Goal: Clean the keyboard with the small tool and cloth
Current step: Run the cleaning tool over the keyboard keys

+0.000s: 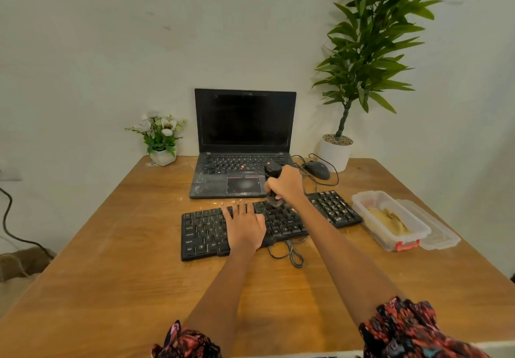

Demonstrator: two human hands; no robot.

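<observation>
The black keyboard (271, 219) lies on the desk (111, 246) in the middle of the frame. The left hand (245, 226) lies flat on it, fingers straight. The right hand (287, 185) has a closed grip around the small tool (272, 182) (a light, hard thing, I think), its tip on the top keys. The keyboard looks stiff but light, so pressing keeps it from sliding.

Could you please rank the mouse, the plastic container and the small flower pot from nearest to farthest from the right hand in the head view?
From the right hand, which grips the small tool:
1. Mouse, just right of it and slightly behind.
2. Plastic container, farther right, near the keyboard's end.
3. Flower pot, far left, at the table's back edge.
</observation>
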